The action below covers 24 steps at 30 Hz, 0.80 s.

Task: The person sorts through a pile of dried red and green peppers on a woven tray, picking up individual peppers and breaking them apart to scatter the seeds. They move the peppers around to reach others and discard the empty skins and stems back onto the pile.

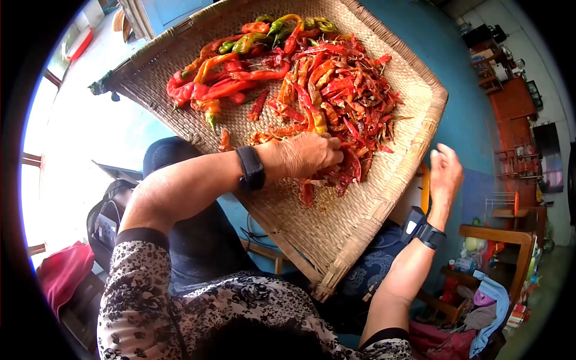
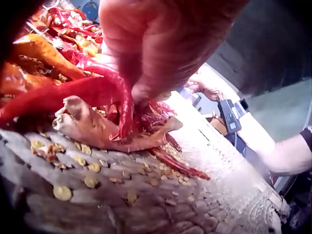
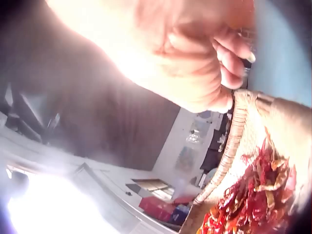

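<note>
A shallow woven tray lies tilted across the person's lap. Broken dried red chili peppers are heaped on its right half, with longer glossy red peppers to the left and a few greenish ones at the far edge. The left hand reaches into the near side of the heap, fingers curled down and gripping dried chili peppers, partly hidden beneath the fingers. Beyond the tray's right edge, the right hand hangs in the air with fingers loosely bent and nothing in them.
Loose pale seeds are scattered over the weave near the left hand. A wooden chair with cloths and bags stands at the right. On the left is a pink cloth. Blue floor shows past the tray.
</note>
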### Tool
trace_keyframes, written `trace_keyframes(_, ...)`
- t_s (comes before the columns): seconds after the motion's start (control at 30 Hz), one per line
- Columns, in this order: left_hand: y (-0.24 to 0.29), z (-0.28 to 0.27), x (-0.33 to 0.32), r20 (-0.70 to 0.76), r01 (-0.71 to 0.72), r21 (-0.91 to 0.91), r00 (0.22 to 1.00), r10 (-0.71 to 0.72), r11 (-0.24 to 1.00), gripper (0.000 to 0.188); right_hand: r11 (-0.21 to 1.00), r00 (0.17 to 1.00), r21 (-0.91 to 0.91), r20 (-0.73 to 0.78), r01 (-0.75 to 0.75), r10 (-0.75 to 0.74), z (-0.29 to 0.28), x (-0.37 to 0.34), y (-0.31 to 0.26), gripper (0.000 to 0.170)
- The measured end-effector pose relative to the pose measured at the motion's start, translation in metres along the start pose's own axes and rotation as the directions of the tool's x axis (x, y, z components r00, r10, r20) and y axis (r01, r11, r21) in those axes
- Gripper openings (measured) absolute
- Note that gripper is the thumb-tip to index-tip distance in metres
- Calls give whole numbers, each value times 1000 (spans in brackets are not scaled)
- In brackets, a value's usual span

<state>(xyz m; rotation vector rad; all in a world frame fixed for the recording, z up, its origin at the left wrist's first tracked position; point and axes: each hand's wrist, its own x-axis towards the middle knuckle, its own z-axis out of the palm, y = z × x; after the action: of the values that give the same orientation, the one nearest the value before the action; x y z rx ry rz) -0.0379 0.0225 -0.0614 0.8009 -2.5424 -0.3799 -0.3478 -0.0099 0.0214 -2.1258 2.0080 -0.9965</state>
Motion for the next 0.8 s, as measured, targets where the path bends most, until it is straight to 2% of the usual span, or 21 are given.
trace_keyframes(0.03, 2, -6, 3, 9, 13, -49, 1000, -12, 999, 15, 997, 995, 18, 72, 69, -70, 8, 1, -6, 30)
trace_keyframes(0.07, 2, -15, 3, -41, 59, -208, 997, -69, 976, 14, 989, 988, 80, 80, 128, -134, 17, 0, -13, 28)
trace_keyframes(0.1, 0, -18, 5, -41, 57, -207, 997, -66, 977, 14, 972, 977, 143, 84, 185, -198, 26, -3, -22, 25)
trace_keyframes(0.17, -6, -23, 10, -127, 119, -405, 974, -185, 906, 13, 943, 961, 306, 197, 129, -195, 31, -8, -49, 26)
trace_keyframes(0.2, 4, -39, 12, -101, 218, -496, 947, -305, 841, 11, 914, 937, 399, 282, 81, -206, 32, -11, -63, 28)
trace_keyframes(0.23, 5, -44, 12, -139, 208, -589, 926, -352, 781, 12, 902, 914, 427, 335, 69, -229, 35, -13, -72, 30)
trace_keyframes(0.3, 7, -57, 12, -19, 303, -718, 892, -452, 627, 12, 876, 885, 476, 371, 78, -281, 44, -16, -81, 32)
trace_keyframes(0.33, 3, -53, 12, -20, 304, -718, 890, -455, 627, 12, 869, 874, 490, 386, 78, -296, 47, -17, -85, 32)
trace_keyframes(0.4, -2, -46, 12, -82, 202, -820, 884, -459, 536, 11, 867, 852, 489, 409, 98, -327, 50, -20, -93, 31)
trace_keyframes(0.47, 2, -49, 10, -65, 220, -802, 892, -447, 556, 11, 864, 842, 493, 417, 107, -342, 53, -23, -97, 31)
trace_keyframes(0.53, 4, -46, 10, -61, 236, -750, 905, -420, 618, 12, 848, 820, 527, 463, 51, -337, 53, -25, -104, 31)
trace_keyframes(0.57, 4, -46, 9, -63, 236, -751, 904, -422, 617, 12, 848, 818, 527, 465, 52, -339, 54, -26, -105, 31)
trace_keyframes(0.63, 6, -46, 9, -32, 256, -748, 908, -418, 612, 12, 781, 778, 622, 516, -52, -359, 55, -27, -106, 30)
trace_keyframes(0.77, 10, -49, 9, -23, 247, -751, 917, -397, 613, 10, 792, 733, 605, 572, -75, -368, 53, -28, -110, 27)
trace_keyframes(0.8, 11, -49, 9, -22, 247, -751, 917, -398, 612, 10, 774, 762, 627, 541, -83, -357, 53, -30, -113, 26)
